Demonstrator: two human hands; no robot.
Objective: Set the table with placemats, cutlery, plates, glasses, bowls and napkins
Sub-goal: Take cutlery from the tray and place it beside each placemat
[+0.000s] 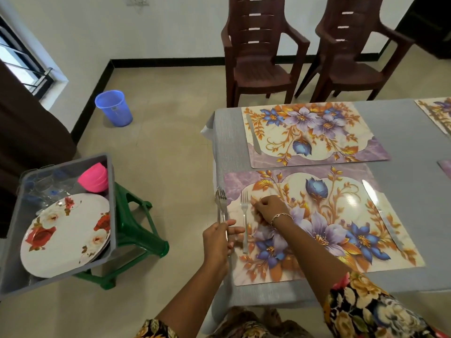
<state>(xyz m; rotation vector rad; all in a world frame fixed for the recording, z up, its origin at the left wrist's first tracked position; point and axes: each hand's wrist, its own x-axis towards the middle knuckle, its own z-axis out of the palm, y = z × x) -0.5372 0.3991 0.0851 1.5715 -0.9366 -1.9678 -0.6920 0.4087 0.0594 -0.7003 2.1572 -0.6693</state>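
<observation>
so, l to r: grey crate (14, 240) w/ plates (66, 235); left hand (217, 240) curls round the spare forks (221, 203). right hand (268, 208), fingers curled, sits beside the laid fork (244, 223), can't tell if touching. square it parallel w/ the near placemat (341, 215) edge; grey cloth (410, 142), two chairs (258, 69) beyond.

We see a silver fork (244, 228) lying flat, tines away, on the left of the near floral placemat (341, 203), a knife (383, 215) along its right.
</observation>
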